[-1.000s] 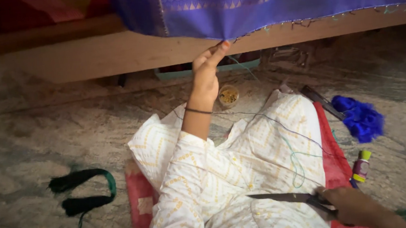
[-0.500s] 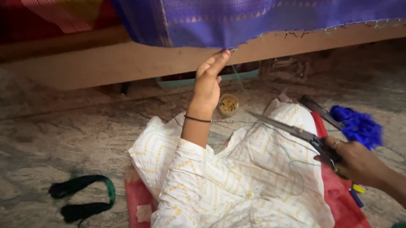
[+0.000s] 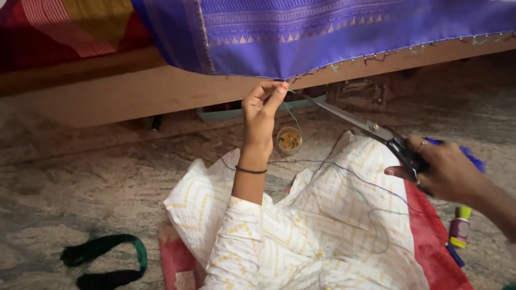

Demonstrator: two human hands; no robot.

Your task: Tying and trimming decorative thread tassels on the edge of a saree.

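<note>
The purple cloth (image 3: 346, 21) runs off the top and right edges. The right hand (image 3: 447, 171) hides the scissors' (image 3: 359, 123) handles and most of a blue bundle (image 3: 474, 160). The small cup's (image 3: 289, 140) contents are too small to tell.

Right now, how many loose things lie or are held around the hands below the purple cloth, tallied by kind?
Scissors: 1, in the right hand
Thread strands: 1, pinched by the left hand
Small bowls: 1
Green-black skeins: 1
Blue skeins: 1, partly hidden
Spools: 1
Total: 6
</note>
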